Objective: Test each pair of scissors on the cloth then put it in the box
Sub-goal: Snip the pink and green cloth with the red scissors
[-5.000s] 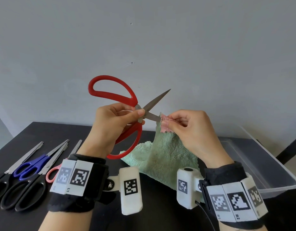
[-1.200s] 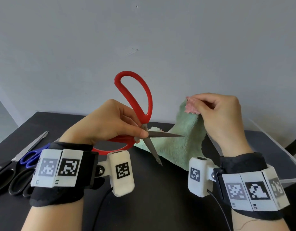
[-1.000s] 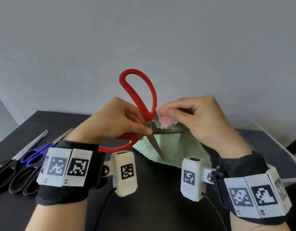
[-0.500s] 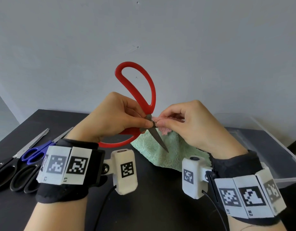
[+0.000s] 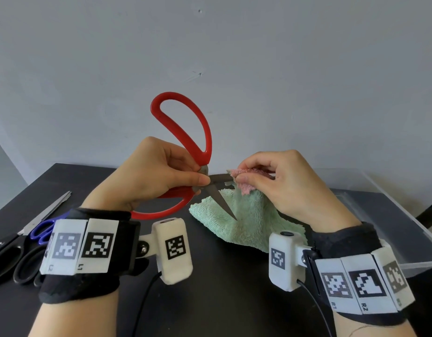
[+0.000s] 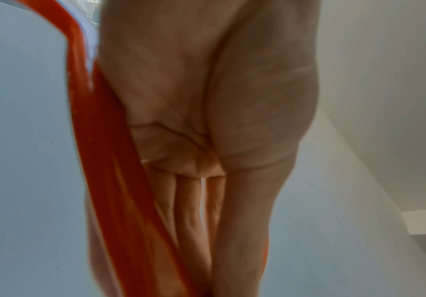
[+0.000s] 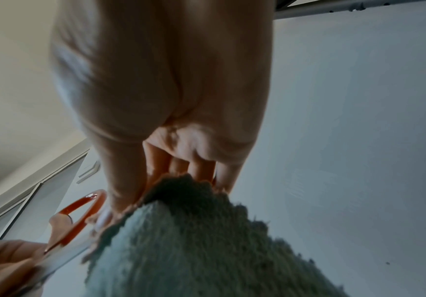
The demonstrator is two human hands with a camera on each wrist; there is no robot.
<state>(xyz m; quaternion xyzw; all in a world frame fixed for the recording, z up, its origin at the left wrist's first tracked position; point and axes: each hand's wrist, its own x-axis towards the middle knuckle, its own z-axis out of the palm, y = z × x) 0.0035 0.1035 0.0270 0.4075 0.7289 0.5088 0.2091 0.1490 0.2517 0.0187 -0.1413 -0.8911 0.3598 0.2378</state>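
while the left hand (image 5: pixel 147 176) grips the red scissors (image 5: pixel 185 142), right hand (image 5: pixel 283 186) fingertips pinch the cloth (image 5: pixel 249 220) between the spread blades.

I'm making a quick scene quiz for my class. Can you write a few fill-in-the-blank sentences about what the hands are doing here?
1. The left hand grips scissors with ____ handles.
2. The right hand pinches the pink edge of a ____ cloth.
3. The clear box sits to the person's ____.

Missing words: red; green; right
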